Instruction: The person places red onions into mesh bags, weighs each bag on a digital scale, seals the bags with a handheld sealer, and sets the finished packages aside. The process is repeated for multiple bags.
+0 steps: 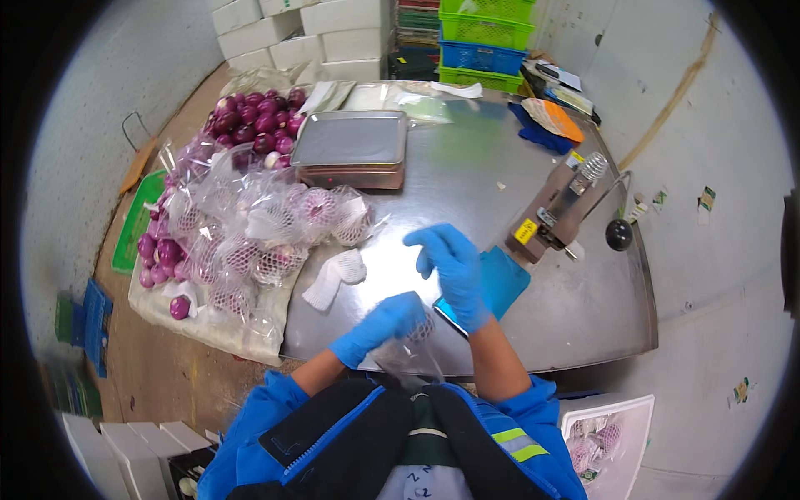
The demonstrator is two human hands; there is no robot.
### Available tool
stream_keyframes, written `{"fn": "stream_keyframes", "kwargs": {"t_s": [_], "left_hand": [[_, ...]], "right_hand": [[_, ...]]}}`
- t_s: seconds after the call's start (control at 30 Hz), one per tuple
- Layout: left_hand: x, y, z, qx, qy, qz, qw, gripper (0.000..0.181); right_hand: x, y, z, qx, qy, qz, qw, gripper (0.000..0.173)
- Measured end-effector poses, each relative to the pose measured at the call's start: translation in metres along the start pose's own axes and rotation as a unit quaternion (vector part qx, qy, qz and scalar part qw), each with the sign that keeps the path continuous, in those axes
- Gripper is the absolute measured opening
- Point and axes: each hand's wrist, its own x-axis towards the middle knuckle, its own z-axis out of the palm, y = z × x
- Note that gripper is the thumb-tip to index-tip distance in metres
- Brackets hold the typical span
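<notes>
My left hand point(389, 323), in a blue glove, grips a clear plastic bag point(400, 359) near the front edge of the steel table point(562, 319). White foam netting point(422, 327) shows at the bag, and its contents are partly hidden by my fingers. My right hand point(451, 269), also gloved, hovers above the table with index finger stretched left and thumb apart. I see nothing in it. Beneath its wrist lies a flat teal item point(505, 281) with a dark edge. A folded white foam net sleeve point(335, 278) rests left of the hands.
Bagged, netted red onions point(244, 231) and loose red onions point(259, 119) cover the left side. A platform scale point(350, 140) stands behind. Rightward is a lever-type machine point(553, 209) with a black knob point(619, 235). A white foam box point(640, 431) holds netted onions below right.
</notes>
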Motion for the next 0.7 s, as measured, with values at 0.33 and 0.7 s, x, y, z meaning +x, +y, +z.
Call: {"fn": "stream_keyframes", "kwargs": {"t_s": [0.33, 0.7], "left_hand": [[0.040, -0.009, 0.007, -0.289, 0.334, 0.113, 0.890, 0.022], [0.023, -0.035, -0.012, -0.024, 0.207, 0.061, 0.976, 0.025]], "right_hand": [[-0.113, 0.051, -0.028, -0.221, -0.061, -0.055, 0.972, 0.061], [-0.005, 0.015, 0.002, -0.441, -0.206, -0.305, 0.818, 0.016]]}}
